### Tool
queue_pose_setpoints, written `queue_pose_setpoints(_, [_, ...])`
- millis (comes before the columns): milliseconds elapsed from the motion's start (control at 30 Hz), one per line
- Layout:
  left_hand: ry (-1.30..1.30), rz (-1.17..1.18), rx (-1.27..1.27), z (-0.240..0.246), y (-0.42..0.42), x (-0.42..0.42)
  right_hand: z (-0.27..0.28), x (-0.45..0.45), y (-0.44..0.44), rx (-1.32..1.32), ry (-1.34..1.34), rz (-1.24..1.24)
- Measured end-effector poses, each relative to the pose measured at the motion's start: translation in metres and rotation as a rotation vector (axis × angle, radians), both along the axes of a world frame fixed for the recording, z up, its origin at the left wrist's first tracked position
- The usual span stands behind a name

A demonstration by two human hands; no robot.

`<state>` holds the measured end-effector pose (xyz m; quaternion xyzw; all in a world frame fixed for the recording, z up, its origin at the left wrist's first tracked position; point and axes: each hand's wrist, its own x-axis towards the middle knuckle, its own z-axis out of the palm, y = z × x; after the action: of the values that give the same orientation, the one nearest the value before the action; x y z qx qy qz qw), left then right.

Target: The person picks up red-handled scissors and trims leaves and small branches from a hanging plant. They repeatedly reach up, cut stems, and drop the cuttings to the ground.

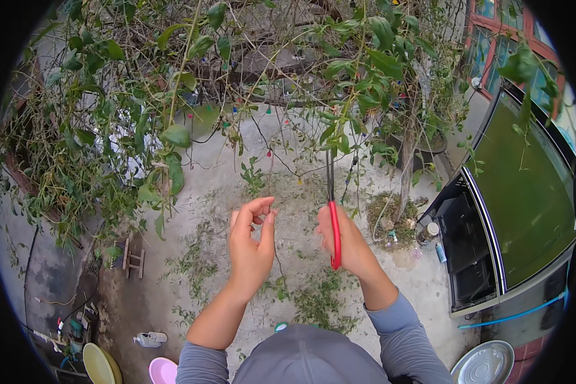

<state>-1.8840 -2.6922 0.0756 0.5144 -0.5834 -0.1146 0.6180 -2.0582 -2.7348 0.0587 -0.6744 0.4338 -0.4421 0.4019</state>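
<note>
My left hand (253, 235) pinches a thin vine stem (270, 178) between thumb and fingertips, and the stem's lower part trails beneath the hand. To its right, my right hand (348, 240) grips red-handled scissors (335, 230). Their long dark blades point up at a leafy shoot (335, 137) that hides the tips. I see the scissors nearly edge-on, so how far the blades are apart cannot be told. Green vines (139, 96) hang in a tangle above and left of both hands. Coloured bulbs on a dark wire (281, 162) run among the stems.
Cut leaves (319, 302) litter the concrete floor (249, 307). At right stands a dark glass-topped cabinet (523, 192) near a jar (428, 233). A potted trunk (408, 163) rises behind. Basins (98, 365), a metal tray (485, 365) and a small wooden stool (133, 259) lie around.
</note>
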Motion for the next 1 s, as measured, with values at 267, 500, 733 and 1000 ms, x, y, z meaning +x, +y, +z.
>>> queue_pose_setpoints(267, [-0.242, 0.096, -0.044, 0.013, 0.002, 0.003, 0.04, -0.018, -0.007, 0.005, 0.104, 0.031])
queue_pose_setpoints(500, [-0.412, 0.542, -0.352, 0.042, -0.019, -0.038, 0.056, -0.026, 0.025, 0.027, 0.146, 0.055])
queue_pose_setpoints(733, [-0.473, 0.152, -0.283, 0.05, -0.008, -0.041, 0.063, -0.034, 0.036, 0.058, 0.104, 0.062])
queue_pose_setpoints(1000, [-0.163, -0.055, -0.224, 0.051, -0.042, -0.045, 0.07, -0.036, 0.042, 0.084, 0.101, 0.108])
